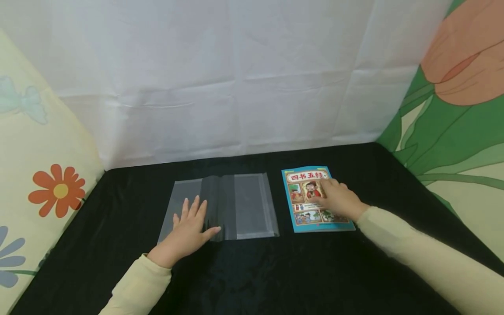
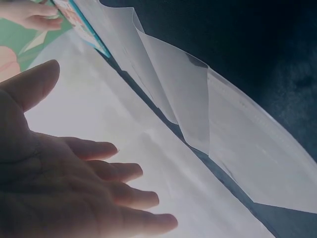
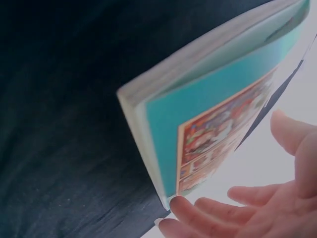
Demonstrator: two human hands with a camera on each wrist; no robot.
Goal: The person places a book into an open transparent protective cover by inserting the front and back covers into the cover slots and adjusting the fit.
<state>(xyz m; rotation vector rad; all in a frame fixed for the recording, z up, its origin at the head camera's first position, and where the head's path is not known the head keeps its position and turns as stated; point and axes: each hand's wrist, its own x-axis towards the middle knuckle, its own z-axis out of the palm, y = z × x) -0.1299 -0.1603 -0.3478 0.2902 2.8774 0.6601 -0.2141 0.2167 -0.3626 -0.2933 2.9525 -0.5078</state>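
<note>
A clear plastic book cover [image 1: 253, 205] lies spread on the black cloth, with a darker band down its middle. Over its left half is my left hand [image 1: 187, 232], fingers straight and spread. In the left wrist view the cover's sheets [image 2: 183, 84] stand partly lifted and folded beyond the fingers. To the right lies a blue-bordered picture book [image 1: 307, 205] with red Chinese characters on its front. My right hand [image 1: 340, 199] is over the book's right side, fingers loosely extended. The right wrist view shows the fingertips beside the book's edge [image 3: 163, 129], its front cover slightly raised from the pages.
A black cloth [image 1: 252, 275] covers the table. Behind it hangs a creased white sheet [image 1: 204, 87]. Flower-printed panels stand at the left [image 1: 23, 144] and right [image 1: 464, 148] sides.
</note>
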